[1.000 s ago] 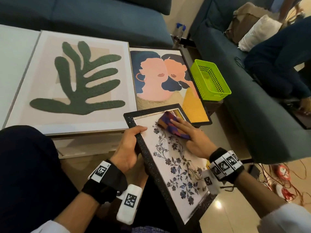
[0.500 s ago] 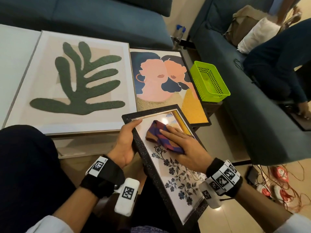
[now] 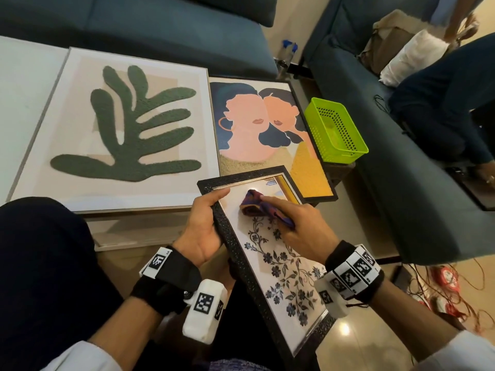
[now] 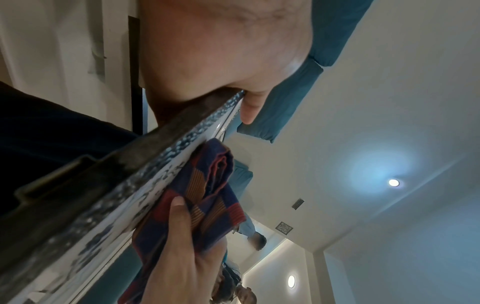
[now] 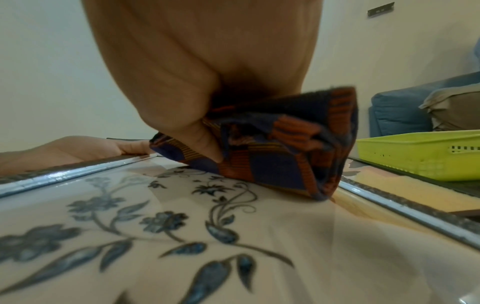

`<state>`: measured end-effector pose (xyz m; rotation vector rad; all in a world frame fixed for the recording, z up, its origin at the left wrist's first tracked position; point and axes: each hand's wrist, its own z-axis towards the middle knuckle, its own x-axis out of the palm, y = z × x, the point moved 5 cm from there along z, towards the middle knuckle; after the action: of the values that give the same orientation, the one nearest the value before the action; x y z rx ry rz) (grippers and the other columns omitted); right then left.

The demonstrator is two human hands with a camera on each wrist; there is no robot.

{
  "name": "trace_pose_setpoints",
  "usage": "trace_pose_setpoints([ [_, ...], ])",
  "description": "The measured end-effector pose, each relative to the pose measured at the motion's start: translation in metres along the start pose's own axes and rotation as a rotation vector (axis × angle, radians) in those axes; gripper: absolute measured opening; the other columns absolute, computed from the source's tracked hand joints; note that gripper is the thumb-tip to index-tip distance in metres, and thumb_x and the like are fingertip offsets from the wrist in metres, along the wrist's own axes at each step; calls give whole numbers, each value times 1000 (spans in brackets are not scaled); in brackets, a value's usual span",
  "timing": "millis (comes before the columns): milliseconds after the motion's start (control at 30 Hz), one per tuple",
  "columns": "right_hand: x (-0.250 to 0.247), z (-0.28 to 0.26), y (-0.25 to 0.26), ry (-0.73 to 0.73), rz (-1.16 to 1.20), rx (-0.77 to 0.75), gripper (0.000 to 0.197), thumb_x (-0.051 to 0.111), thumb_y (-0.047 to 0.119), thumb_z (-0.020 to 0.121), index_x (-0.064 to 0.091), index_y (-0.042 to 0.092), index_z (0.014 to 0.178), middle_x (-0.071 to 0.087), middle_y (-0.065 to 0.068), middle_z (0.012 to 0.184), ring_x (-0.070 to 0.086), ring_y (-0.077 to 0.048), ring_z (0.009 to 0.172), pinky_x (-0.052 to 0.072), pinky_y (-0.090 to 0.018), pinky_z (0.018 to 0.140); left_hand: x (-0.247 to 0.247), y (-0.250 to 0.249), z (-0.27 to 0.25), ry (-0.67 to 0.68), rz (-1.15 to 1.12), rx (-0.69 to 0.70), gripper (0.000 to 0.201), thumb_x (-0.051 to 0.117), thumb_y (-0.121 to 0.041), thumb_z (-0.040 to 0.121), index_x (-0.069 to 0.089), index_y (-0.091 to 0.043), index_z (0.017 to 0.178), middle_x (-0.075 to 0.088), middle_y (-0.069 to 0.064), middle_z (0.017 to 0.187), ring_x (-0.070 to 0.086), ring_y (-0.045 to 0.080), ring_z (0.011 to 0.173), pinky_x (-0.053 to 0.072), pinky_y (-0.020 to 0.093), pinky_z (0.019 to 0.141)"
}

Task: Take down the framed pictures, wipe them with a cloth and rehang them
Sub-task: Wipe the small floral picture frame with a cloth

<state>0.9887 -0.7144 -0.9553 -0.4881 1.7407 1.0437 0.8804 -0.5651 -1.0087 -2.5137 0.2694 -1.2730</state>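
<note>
The floral picture (image 3: 278, 266), a black-framed print of dark blue flowers on a pale ground, rests tilted across the person's lap at the near centre of the head view, its far corner overlapping the near edge of the desk (image 3: 24, 84).

The left hand (image 3: 205, 228) grips the left rail of the frame near its far corner: the thumb lies on the front face and the palm wraps the outer edge. The left wrist view shows the thumb tip over the silver inner lip.

The right hand (image 3: 297, 223) holds the cloth (image 3: 257, 206), a folded piece checked in dark blue, red and orange. The thumb pinches the cloth from the side while the fingers press it flat on the glass in the far part of the picture, above the flower pattern.

Two more framed pictures lie flat on the desk:
- the leaf picture (image 3: 126, 129), large, white-bordered, far left;
- the faces picture (image 3: 265, 135), black-framed, just to its right, touching it along one edge.

A green basket (image 3: 336, 135) stands to the right of the faces picture. Blue sofas (image 3: 401, 167) stand beyond and to the right.
</note>
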Motion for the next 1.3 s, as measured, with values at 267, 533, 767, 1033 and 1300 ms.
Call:
trace_pose_setpoints([
  [267,-1,6,-24,19,43,111,78,56,1,90,39,52,146,66,4,128,56,-6,99,42,-20,86,-1,1,0,-37,5,11,44,52,-19,104,64,2,140,71,25,131,67,41,124,55,46,102],
  [533,3,6,-26,22,59,109,80,57,0,89,38,53,146,64,4,132,55,-7,104,43,-23,91,-2,0,1,-39,16,16,44,52,-21,104,64,2,139,72,24,130,68,40,122,55,46,101],
  [767,1,8,-29,24,55,134,84,56,1,87,34,54,148,68,2,121,61,-12,96,45,-17,80,0,0,0,-26,6,23,44,53,-21,103,64,1,140,73,23,128,67,42,125,55,47,101],
  [1033,21,-30,39,290,141,-238,87,57,-7,86,38,48,150,29,21,161,22,1,150,16,-23,124,-2,0,0,-10,-35,-15,42,51,-24,105,65,0,137,77,24,116,79,39,91,67,50,75],
  [1300,9,-1,-7,205,67,-48,92,53,-11,86,34,52,150,22,23,163,20,-3,152,19,-36,126,-4,2,2,10,17,-4,43,51,-27,104,67,-3,137,73,23,129,73,40,111,56,52,100],
])
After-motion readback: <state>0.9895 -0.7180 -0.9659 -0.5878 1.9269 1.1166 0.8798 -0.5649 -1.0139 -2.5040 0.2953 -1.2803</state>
